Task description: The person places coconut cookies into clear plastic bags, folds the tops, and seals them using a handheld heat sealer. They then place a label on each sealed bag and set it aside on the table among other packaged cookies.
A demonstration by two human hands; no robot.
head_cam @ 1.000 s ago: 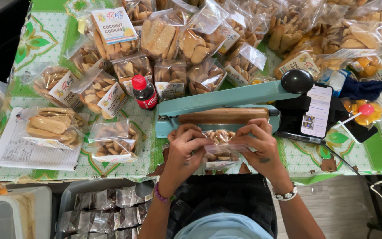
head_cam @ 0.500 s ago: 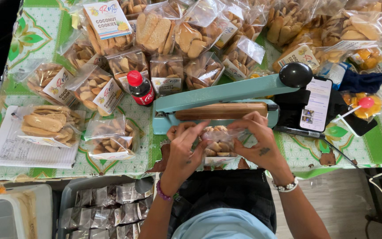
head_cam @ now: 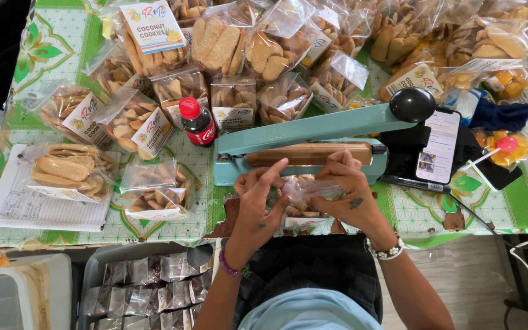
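1. A small clear bag of cookies (head_cam: 300, 198) sits at the near edge of the bench (head_cam: 490, 211), just in front of the teal heat sealer (head_cam: 313, 143), its open top turned toward the machine, likely so it can reach the sealing bar.
2. The left hand (head_cam: 258, 208) pinches the bag's left side, fingers (head_cam: 274, 174) closed on the plastic with the forefinger raised; the right hand (head_cam: 349, 192) grips the right side, fingers curled over the film. Both seem to pull the mouth flat.
3. The sealer's arm stands lifted, its black knob (head_cam: 412, 104) at the right end, leaving the wooden-coloured strip (head_cam: 307, 154) below exposed.
4. A phone (head_cam: 438, 146) leans just right of the sealer, screen facing up within glance; a pen (head_cam: 414, 183) lies beside it.
5. A red-capped dark soda bottle (head_cam: 198, 122) stands left of the sealer.
6. Filled cookie bags (head_cam: 233, 101) crowd the far half of the bench; one bag rests on a lined sheet (head_cam: 44, 205).
7. Below the bench, a grey bin (head_cam: 148, 287) holds wrapped dark packets.
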